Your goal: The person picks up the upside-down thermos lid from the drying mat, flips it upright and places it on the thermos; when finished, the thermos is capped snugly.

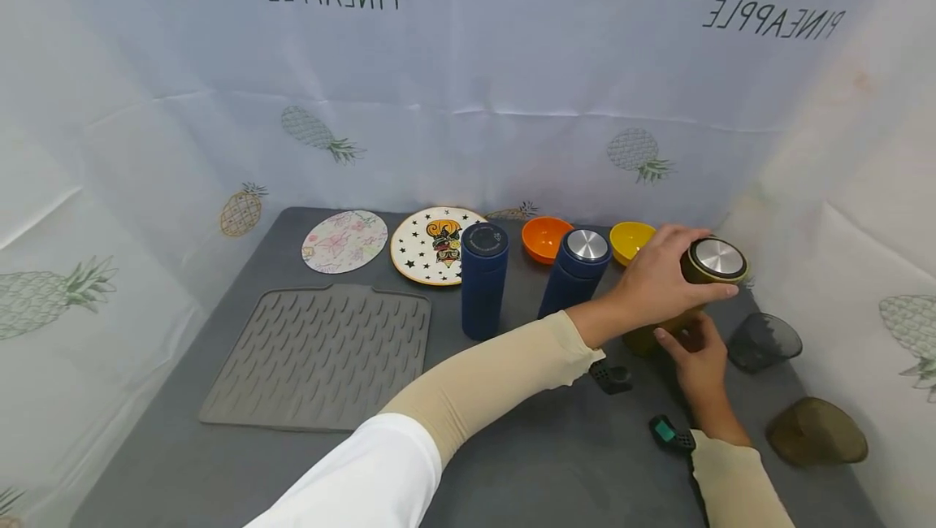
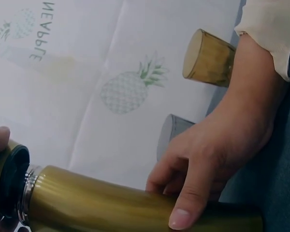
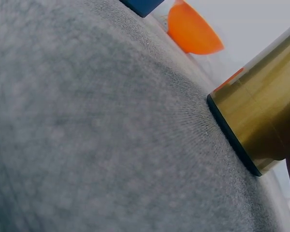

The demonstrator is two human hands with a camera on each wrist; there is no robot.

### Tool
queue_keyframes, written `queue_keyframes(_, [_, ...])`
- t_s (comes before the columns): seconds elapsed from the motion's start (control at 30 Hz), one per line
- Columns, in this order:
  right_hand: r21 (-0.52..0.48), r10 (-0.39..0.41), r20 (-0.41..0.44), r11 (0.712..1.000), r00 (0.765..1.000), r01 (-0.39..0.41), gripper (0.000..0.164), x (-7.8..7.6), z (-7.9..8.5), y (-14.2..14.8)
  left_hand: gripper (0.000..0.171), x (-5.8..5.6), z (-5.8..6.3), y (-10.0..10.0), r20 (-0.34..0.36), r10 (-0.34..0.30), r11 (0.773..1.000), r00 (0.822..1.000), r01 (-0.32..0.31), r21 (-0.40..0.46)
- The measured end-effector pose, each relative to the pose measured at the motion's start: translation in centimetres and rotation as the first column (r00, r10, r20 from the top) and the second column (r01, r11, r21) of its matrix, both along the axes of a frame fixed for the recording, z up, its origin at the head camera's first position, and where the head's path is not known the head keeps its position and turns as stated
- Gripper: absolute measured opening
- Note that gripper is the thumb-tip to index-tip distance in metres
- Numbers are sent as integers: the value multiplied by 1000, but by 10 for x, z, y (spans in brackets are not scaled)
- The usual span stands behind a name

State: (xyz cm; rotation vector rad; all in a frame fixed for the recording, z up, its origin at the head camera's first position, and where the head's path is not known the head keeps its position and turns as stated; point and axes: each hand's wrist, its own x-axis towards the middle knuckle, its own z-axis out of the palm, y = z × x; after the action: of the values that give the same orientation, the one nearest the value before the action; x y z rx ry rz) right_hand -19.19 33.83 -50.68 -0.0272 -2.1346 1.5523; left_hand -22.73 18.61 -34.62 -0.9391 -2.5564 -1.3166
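Toward the right in the head view, my left hand [image 1: 654, 280] grips the lid [image 1: 718, 258] of a gold thermos, its steel disc facing up. In the left wrist view that lid is raised off the shiny metal neck [image 2: 30, 191], with a dark opening showing inside. Lower down, my right hand [image 1: 704, 370] holds the gold thermos body [image 2: 96, 195], its thumb along the front. The right wrist view has the thermos's dark base at the grey tabletop [image 3: 111, 121]. My left arm crosses in front of a blue thermos [image 1: 574, 272] with a steel-topped lid.
A second blue thermos [image 1: 483, 292] stands left of it. Behind are an orange bowl [image 1: 544, 242] and a yellow bowl [image 1: 629, 242]. Farther left lie a pink-patterned plate [image 1: 344, 242], a starred plate [image 1: 413, 256] and a grey mat [image 1: 322, 357]. A grey cup [image 1: 764, 341] and amber cup [image 1: 815, 430] stand right.
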Motion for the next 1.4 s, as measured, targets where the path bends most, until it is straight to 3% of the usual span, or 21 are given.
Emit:
queue_keyframes(0.2, [-14, 12, 36, 1000, 999, -12, 58, 2, 7, 0, 73, -3, 1, 5, -6, 23, 1000, 1000, -23, 4])
queue_keyframes(0.63, [23, 19, 47, 1000, 999, -20, 61, 4, 1, 4, 73, -7, -9, 6, -3, 31, 999, 1000, -31, 35])
queue_keyframes(1.03, [-28, 54, 3, 998, 999, -53, 58, 8, 9, -1, 76, -8, -18, 6, -25, 27, 999, 999, -26, 20])
queue_keyframes(1.17, [-23, 72, -26, 997, 997, -72, 55, 14, 20, -8, 81, -9, -20, 5, -14, -12, 1000, 1000, 12, 26])
queue_keyframes(1.4, [2, 51, -6, 999, 999, -51, 55, 17, 28, -12, 82, -14, -27, 6, 43, -108, 984, 993, 100, 148])
